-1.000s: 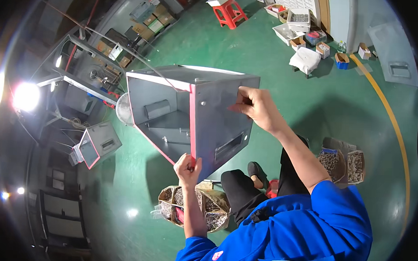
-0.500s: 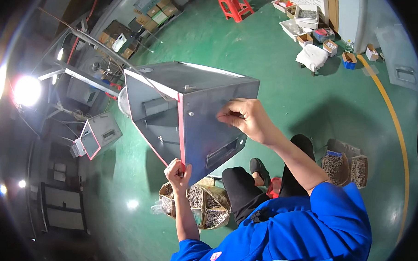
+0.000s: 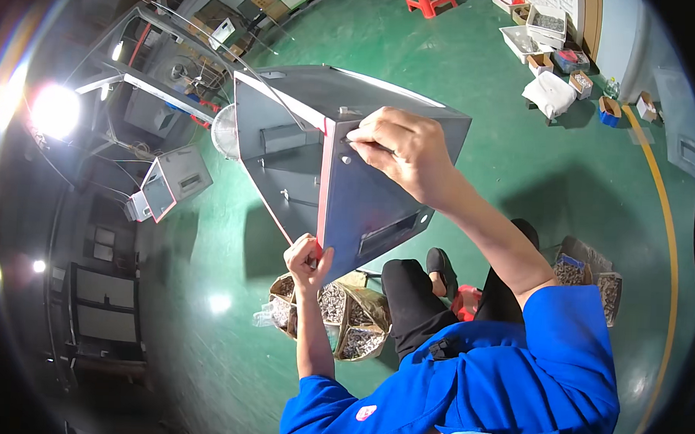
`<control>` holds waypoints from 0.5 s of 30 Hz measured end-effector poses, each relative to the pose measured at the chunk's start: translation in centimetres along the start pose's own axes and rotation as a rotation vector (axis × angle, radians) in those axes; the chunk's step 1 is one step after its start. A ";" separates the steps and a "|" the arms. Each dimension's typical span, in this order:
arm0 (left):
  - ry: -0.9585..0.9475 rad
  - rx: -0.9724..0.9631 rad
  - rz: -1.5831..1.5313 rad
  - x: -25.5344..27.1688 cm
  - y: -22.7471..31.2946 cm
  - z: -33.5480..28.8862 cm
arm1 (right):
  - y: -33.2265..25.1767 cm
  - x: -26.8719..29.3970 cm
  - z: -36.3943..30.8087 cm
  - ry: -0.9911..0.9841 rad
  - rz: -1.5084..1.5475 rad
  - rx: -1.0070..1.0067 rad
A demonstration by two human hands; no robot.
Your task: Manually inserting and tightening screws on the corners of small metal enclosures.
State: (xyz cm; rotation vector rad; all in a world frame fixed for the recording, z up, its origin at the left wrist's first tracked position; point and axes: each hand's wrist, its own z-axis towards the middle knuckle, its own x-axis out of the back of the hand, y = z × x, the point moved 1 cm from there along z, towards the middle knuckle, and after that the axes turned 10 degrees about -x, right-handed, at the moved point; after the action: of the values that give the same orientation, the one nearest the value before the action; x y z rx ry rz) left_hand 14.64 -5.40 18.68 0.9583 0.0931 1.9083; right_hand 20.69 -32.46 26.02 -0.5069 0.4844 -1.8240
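Note:
A grey sheet-metal box with red and white edging hangs tilted in front of me, its open side facing left. My left hand is closed round the lower end of its red-edged front corner. My right hand is pinched at the upper corner of the side panel, just above a small round white knob. Whatever sits between those fingertips is hidden or too small to name. Lower on that panel is a long slot. A thin rod runs down to the box's upper front edge.
Below the box stands an open sack of small parts in compartments. More parts boxes lie right of my legs. At left are a metal frame, a bright lamp and a second grey box. A red stool stands far off.
My right hand has moved up and left along the side panel to its upper corner. My left hand keeps its hold. The whole view has shifted slightly.

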 end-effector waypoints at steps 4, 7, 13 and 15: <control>0.053 0.010 -0.040 -0.2 -0.3 0.2 | -0.1 -0.6 0.1 0.018 -0.215 0.269; 0.065 0.048 -0.049 0.1 -1.4 -0.5 | -0.3 -1.3 0.3 -0.021 -0.341 0.299; 0.097 -0.015 -0.036 1.0 -2.3 -0.8 | -0.5 -3.1 0.4 0.115 -0.494 0.322; 0.107 -0.008 -0.024 1.3 -2.7 -0.9 | -0.6 -3.6 0.6 0.136 -0.503 0.325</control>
State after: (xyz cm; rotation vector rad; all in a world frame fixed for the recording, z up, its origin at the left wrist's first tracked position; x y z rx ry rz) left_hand 15.66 -2.69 17.61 0.8462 0.1588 1.9358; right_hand 21.58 -28.93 26.46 -0.2952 0.1454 -2.3771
